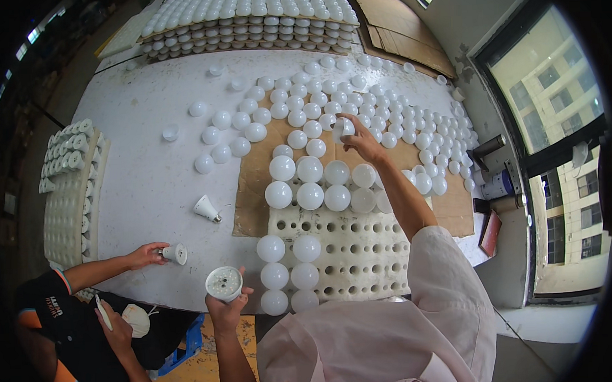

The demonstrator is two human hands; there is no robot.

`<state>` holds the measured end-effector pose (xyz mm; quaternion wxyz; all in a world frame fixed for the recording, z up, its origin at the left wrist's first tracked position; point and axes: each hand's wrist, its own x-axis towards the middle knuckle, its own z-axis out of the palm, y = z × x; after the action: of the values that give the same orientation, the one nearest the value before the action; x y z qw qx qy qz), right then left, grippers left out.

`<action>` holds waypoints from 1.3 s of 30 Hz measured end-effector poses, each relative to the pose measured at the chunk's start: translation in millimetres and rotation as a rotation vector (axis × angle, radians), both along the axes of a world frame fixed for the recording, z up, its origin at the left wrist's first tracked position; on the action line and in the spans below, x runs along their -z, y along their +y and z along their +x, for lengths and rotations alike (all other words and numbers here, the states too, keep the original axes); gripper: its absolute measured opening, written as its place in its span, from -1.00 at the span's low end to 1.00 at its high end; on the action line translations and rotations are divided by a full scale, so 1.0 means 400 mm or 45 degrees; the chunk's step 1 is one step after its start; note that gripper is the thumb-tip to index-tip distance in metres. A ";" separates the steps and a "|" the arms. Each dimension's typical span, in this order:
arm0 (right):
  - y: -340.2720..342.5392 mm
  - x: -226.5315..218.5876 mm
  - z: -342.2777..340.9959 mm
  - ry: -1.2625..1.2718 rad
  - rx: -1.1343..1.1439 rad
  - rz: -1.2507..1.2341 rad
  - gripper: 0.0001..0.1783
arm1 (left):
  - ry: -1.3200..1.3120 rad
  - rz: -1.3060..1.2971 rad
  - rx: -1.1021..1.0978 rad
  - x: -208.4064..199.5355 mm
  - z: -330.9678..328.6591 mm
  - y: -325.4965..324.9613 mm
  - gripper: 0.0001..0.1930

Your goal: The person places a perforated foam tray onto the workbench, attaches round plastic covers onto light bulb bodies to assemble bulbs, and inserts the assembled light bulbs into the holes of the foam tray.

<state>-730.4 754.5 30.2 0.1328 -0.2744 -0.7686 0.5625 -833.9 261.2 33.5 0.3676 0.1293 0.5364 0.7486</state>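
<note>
My left hand is closed around an open LED bulb base, its round face with small lights turned up. Stretched out over the table, my right hand grips a white bulb cover above many loose covers. Beneath my right arm lies a pale foam tray with rows of holes. White round bulb tops stand in its far rows and in two columns along its left side. A bulb with a metal screw cap lies on its side left of the tray.
A flat cardboard sheet lies under many covers. At the back rise stacked trays of white domes. Left, a co-worker's hand holds a bulb base; their other hand holds a slim white object. Another rack stands at the left edge.
</note>
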 end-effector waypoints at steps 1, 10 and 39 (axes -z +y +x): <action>-0.046 -0.028 0.048 0.347 -0.012 -0.448 -0.08 | 0.039 -0.032 0.141 -0.022 0.006 0.029 -0.40; -0.480 -0.105 0.228 0.447 -0.444 -0.851 -0.05 | 0.333 0.044 0.695 -0.125 0.078 0.206 -0.58; -0.681 -0.192 0.218 0.000 -0.977 0.426 -0.03 | 0.762 -0.448 0.938 -0.114 0.099 0.105 -0.50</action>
<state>-643.3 482.0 106.9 -0.0436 0.0571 -0.8958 0.4386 -794.1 303.4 79.0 0.4538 0.4549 0.6550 0.3977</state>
